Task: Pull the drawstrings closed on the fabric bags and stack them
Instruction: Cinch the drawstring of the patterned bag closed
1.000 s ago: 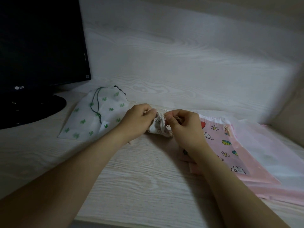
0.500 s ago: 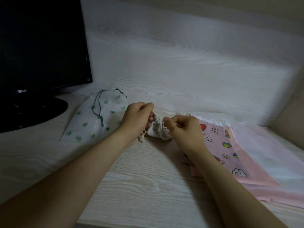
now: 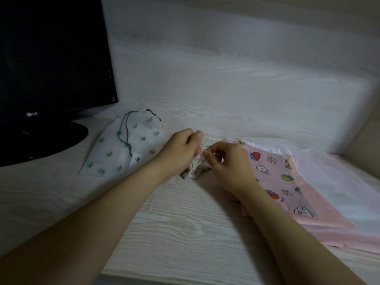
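Nearest, two bare forearms reach over the pale wood desk. Between the hands sits the small bag, a cream printed pouch bunched up on the desk; what it holds, if anything, cannot be seen. The left hand is curled shut around the bag's upper part, thumb pressed against the fingers. The right hand is closed in a pinch, thumb and forefinger tips together at the bag's gathered mouth, seemingly on a thin cord, though the cord itself is too faint to make out.

Under and right of the right wrist lies the pink bag, flat, printed with clouds, suns and fruit, its white top hem toward the wall. A sheer white bag overlaps it on the right. Both look flat.

Left of the hands lies the cactus bag, white with green cacti, its dark green cord looped on top, its mouth drawn in.

Farthest left stands a black monitor.

Compared with half a second ago, the hands have drawn slightly apart and the small bag hangs lower below the left fist, more tightly gathered.
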Available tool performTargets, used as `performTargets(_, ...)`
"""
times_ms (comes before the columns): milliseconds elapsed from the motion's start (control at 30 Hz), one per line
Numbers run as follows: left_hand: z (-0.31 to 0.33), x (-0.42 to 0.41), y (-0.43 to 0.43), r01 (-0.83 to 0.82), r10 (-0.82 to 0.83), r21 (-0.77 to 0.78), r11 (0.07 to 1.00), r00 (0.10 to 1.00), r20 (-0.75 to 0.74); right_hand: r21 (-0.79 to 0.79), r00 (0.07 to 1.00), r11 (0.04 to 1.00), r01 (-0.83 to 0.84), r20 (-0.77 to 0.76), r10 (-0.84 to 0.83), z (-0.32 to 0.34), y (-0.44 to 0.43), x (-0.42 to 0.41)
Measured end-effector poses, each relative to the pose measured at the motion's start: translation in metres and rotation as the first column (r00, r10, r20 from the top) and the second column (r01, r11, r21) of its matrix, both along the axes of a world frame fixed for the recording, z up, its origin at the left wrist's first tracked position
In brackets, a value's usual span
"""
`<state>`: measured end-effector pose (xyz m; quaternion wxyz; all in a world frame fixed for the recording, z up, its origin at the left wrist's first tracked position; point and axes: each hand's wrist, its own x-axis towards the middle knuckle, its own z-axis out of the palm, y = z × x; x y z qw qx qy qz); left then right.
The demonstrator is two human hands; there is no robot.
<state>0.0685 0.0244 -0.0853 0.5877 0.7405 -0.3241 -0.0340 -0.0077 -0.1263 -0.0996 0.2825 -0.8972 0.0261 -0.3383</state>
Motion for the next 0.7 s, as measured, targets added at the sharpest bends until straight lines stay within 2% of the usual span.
performTargets(133, -0.007, 0.003, 0.000, -0.075, 0.056, 0.127, 0.989, 0.987, 0.149, 0.015, 0.993, 0.996, -0.092, 0.072, 0.091, 0.003, 0.007, -0.002)
performTargets(267, -0.008, 0.003, 0.007, -0.033, -0.014, 0.171, 0.985, 0.963, 0.269, 0.004, 0.989, 0.996, -0.090, 0.119, 0.089, 0.005, 0.007, -0.004)
performTargets(467, -0.007, 0.000, 0.012, 0.049, -0.119, 0.207, 0.977, 0.934, 0.338, 0.009, 0.992, 0.999, -0.036, 0.124, 0.034, 0.005, 0.005, -0.003)
performTargets(700, -0.006, 0.003, 0.016, 0.040, -0.088, 0.145, 0.989, 0.936, 0.341, 0.043, 0.993, 0.999, -0.011, 0.121, 0.006, 0.006, 0.006, -0.003)
